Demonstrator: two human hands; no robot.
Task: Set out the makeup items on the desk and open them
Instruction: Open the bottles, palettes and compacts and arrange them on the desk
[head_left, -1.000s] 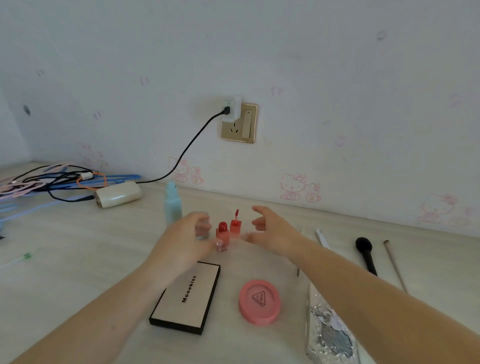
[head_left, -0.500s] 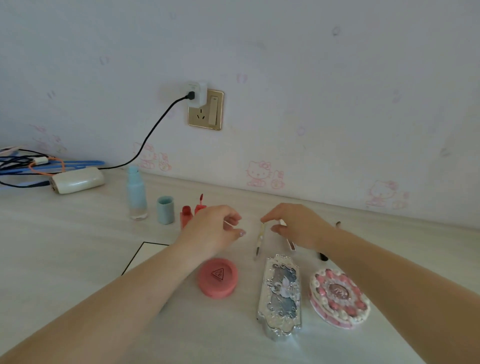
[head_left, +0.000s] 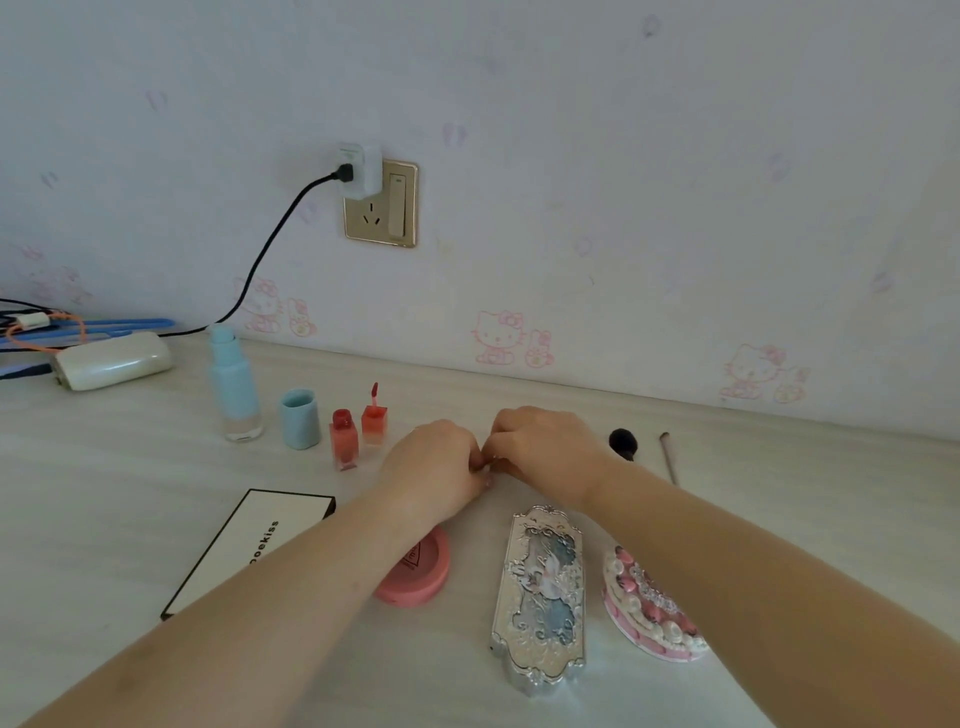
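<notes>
The left hand (head_left: 436, 462) and right hand (head_left: 545, 447) meet fingertip to fingertip at mid-desk (head_left: 104, 493), curled around something small, perhaps a thin pencil, hidden from view, between the red bottles (head_left: 344, 441) and black brush (head_left: 622, 441).

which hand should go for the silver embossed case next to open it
Probably the right hand: the silver case lies just beneath that forearm, while the left hand sits over the pink compact.
</notes>
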